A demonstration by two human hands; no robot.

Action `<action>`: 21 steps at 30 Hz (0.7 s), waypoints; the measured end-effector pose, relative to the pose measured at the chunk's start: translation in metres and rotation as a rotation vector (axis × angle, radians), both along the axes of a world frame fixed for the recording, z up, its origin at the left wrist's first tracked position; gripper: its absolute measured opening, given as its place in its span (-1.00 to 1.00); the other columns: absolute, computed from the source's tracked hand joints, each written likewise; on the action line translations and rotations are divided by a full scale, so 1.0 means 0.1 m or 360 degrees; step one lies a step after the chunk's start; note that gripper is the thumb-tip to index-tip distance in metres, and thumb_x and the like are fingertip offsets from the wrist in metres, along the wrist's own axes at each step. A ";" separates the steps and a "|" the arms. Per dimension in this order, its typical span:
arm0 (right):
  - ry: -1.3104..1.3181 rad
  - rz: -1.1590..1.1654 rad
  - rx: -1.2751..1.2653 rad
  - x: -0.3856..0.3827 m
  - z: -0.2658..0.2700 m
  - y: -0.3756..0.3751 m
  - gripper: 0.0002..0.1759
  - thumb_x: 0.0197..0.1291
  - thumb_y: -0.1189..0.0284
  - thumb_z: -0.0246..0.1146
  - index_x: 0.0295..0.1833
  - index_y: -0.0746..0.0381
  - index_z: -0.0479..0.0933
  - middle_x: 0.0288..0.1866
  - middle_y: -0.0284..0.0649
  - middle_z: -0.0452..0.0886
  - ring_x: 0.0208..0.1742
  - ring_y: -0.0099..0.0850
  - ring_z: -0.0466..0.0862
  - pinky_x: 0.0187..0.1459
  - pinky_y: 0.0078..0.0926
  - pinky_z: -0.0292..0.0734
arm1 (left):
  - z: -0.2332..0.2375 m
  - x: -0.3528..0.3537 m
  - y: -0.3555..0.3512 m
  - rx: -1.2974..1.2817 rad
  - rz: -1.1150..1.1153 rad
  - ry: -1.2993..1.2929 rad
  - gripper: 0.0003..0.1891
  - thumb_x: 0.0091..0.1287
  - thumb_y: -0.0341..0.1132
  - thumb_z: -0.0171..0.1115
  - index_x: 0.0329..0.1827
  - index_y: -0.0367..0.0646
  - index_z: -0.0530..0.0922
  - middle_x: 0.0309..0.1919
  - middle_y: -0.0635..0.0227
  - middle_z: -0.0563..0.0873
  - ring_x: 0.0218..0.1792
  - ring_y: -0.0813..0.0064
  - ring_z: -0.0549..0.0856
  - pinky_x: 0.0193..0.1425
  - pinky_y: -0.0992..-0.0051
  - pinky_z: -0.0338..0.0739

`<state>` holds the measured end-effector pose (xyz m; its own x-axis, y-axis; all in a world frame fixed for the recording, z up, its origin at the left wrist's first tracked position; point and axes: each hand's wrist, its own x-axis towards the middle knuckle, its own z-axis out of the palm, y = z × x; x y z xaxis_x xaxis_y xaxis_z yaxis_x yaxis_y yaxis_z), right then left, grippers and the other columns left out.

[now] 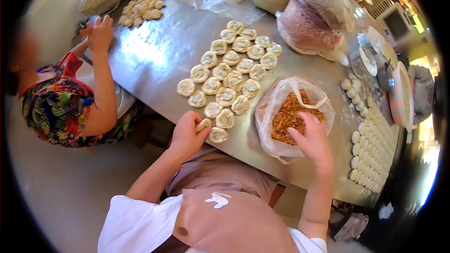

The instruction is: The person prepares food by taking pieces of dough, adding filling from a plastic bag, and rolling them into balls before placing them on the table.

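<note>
My left hand (188,133) is closed around a small round dough piece (203,126) at the front edge of the metal table. Several flat round dough pieces with pale filling in their middles (226,96) lie in rows just beyond it. My right hand (311,136) reaches over an open plastic bag (266,133) of brown crumbly filling (284,121). Its thumb and fingers are apart, fingertips at the filling, and I see nothing held between them.
Another person (70,98) works at the left side of the table (154,84), near a pile of dough lumps (143,9). Large filled plastic bags (311,23) stand at the back. Rows of small white dough balls (372,150) lie on the right, beside stacked bowls (401,93).
</note>
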<state>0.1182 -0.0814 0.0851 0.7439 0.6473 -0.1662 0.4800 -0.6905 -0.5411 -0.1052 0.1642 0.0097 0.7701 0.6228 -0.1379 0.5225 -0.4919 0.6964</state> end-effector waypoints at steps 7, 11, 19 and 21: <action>-0.0176 0.0194 -0.0176 0.05 -0.30 0.14 -0.50 0.09 0.32 0.40 0.15 0.26 0.53 0.03 0.02 0.57 0.09 -0.02 0.56 0.12 -0.19 0.50 | 0.05 -0.05 0.17 -0.1441 0.0472 -0.0590 -0.72 0.34 -0.39 0.31 0.05 -0.26 0.52 -0.15 0.36 0.68 -0.14 0.60 0.66 -0.05 0.55 0.59; -0.0182 0.0229 -0.0407 0.14 -0.23 0.07 -0.62 0.11 0.34 0.37 0.04 0.22 0.58 -0.11 -0.05 0.62 -0.02 -0.05 0.62 0.02 -0.19 0.56 | 0.43 0.23 0.11 -0.2355 0.0342 -0.0802 -0.71 0.42 -0.37 0.21 0.15 -0.23 0.50 -0.14 0.31 0.68 -0.10 0.48 0.69 -0.04 0.53 0.61; 0.0043 0.0033 -0.0241 0.33 -0.13 -0.05 -0.72 0.11 0.41 0.38 -0.06 0.27 0.62 -0.33 -0.13 0.67 -0.30 -0.27 0.66 -0.19 -0.35 0.57 | 0.65 1.22 -0.71 -0.2641 -0.0239 -0.0242 -0.74 0.51 -0.32 0.08 0.18 -0.21 0.47 -0.03 0.24 0.62 -0.07 0.38 0.67 0.02 0.44 0.62; 0.0214 -0.0181 -0.0005 0.34 0.02 -0.09 -0.71 0.13 0.43 0.39 -0.03 0.29 0.62 -0.35 -0.23 0.67 -0.35 -0.45 0.62 -0.26 -0.49 0.54 | 0.57 1.43 -0.90 -0.2569 -0.0005 -0.0164 -0.74 0.51 -0.33 0.08 0.18 -0.20 0.46 -0.04 0.24 0.61 -0.07 0.39 0.66 0.03 0.44 0.62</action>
<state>0.1518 -0.0907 0.0875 0.7834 0.5595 -0.2707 0.3222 -0.7380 -0.5930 0.0377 0.0746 0.0670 0.8180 -0.1145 -0.5636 0.4438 0.7489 0.4920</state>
